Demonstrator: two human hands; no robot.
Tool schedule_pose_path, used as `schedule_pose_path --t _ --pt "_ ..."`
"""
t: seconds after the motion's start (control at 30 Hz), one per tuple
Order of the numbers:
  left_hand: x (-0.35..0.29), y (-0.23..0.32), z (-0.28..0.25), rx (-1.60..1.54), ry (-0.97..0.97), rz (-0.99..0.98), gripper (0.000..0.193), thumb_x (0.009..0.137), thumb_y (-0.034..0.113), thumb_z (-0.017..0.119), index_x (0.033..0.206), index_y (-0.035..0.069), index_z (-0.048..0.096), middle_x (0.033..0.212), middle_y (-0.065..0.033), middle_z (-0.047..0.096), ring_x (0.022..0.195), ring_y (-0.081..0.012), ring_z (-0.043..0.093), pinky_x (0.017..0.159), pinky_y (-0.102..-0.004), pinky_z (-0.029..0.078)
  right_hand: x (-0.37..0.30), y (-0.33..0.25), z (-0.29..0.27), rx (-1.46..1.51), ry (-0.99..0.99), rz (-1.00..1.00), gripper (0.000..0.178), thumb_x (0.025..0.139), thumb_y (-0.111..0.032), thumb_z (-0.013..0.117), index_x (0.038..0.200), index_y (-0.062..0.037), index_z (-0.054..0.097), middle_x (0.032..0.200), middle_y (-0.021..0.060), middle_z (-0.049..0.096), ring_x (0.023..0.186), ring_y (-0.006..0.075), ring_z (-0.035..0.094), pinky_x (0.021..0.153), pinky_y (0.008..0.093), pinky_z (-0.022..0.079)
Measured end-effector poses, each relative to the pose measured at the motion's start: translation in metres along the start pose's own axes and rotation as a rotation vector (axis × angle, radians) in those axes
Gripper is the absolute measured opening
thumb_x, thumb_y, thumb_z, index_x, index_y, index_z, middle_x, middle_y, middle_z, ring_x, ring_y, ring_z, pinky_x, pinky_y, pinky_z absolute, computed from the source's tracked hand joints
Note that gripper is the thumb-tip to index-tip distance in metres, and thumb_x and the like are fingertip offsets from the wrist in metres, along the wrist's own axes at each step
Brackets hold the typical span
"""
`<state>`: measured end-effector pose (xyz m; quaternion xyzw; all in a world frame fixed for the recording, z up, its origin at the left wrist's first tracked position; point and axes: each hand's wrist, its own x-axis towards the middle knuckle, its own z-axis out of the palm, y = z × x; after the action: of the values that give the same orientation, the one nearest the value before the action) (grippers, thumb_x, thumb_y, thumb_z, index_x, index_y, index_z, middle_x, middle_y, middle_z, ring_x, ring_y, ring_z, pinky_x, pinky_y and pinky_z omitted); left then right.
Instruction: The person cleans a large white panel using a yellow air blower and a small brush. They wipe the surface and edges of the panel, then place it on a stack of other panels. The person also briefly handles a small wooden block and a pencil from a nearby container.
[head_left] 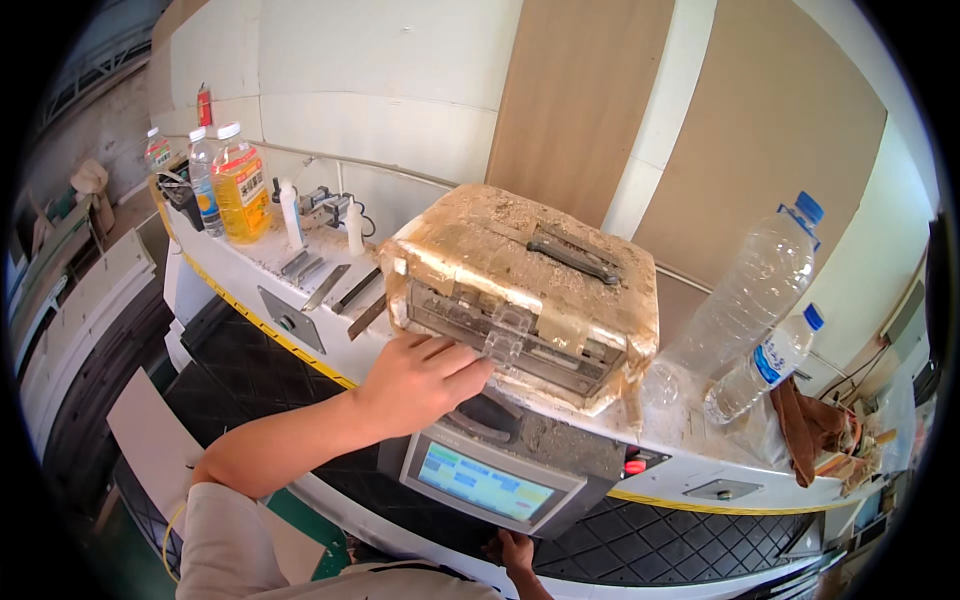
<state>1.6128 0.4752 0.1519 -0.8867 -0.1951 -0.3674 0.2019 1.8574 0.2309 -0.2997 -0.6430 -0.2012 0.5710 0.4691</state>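
The step in hand looks like handling the clear plastic piece [508, 335] on the front of the tape-wrapped box [462, 230]; the next move would call for a sure fingertip hold. The left hand [425, 382] curls at that piece, but its fingertips are hidden, so I cannot tell whether the grip is clamped or apart. Below the box, the touchscreen unit [485, 480] partly covers the right hand [515, 551], whose grip cannot be told either.
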Motion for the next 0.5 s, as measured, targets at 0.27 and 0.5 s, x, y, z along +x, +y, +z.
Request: schedule_pose_path --t 0.27,0.5 --pt "-0.001 -0.014 -0.007 0.086 -0.039 0.039 0.034 0.075 0.019 0.07 0.107 0.01 0.072 0.078 0.0015 0.058 0.065 -0.0099 0.063 0.059 -0.0246 0.05 -0.011 -0.018 0.024 -0.02 0.157 -0.184 0.037 0.101 -0.022 0.063 0.124 0.0061 0.058 0.102 0.0259 0.07 0.078 0.0327 0.074 0.062 0.0444 0.061" --pt "0.009 -0.001 0.03 0.013 0.076 0.133 0.017 0.081 0.02 0.064 0.083 0.003 0.065 0.072 0.0006 0.058 0.063 -0.0144 0.059 0.054 -0.0298 0.045 -0.021 -0.037 0.029 -0.123 0.244 -0.192 0.035 0.1 -0.023 0.063 0.122 0.0039 0.06 0.102 0.0246 0.071 0.08 0.034 0.073 0.066 0.0453 0.059"
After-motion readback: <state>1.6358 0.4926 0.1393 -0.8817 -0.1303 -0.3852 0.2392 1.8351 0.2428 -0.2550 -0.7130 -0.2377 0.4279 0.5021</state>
